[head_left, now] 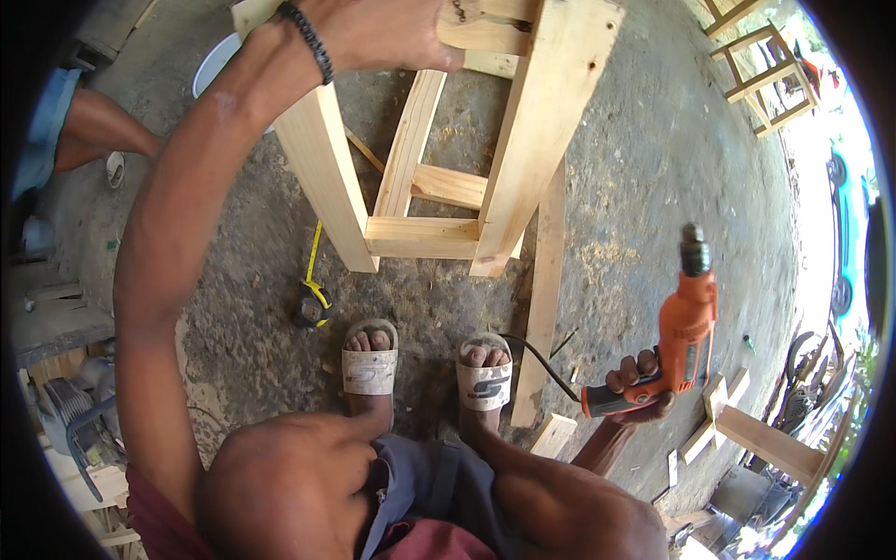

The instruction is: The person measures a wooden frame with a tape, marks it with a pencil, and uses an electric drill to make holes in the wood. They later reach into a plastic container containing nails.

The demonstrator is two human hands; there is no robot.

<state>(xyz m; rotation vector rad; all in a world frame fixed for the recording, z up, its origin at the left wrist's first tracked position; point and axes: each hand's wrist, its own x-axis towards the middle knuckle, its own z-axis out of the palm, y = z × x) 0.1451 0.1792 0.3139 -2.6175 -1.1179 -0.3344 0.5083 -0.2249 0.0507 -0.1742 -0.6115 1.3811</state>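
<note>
A pale wooden stool frame [537, 140] stands upright on the floor in front of me, its legs joined by low cross rails. Reaching across its top, my left hand [387, 33] grips the upper rail; part of the hand runs out of the picture. Out to the right, my right hand [639, 378] is wrapped around the handle of an orange corded drill [687, 327]. The drill's chuck points away from me and is apart from the frame. Its black cord [546, 366] runs back towards my feet.
A tape measure [313, 304] with its yellow blade pulled out lies left of my sandalled feet. A long plank [541, 308] lies right of the frame. Wood offcuts [719, 411] are at the right, another wooden frame [765, 79] at the far right. Another person's leg [103, 131] shows at left.
</note>
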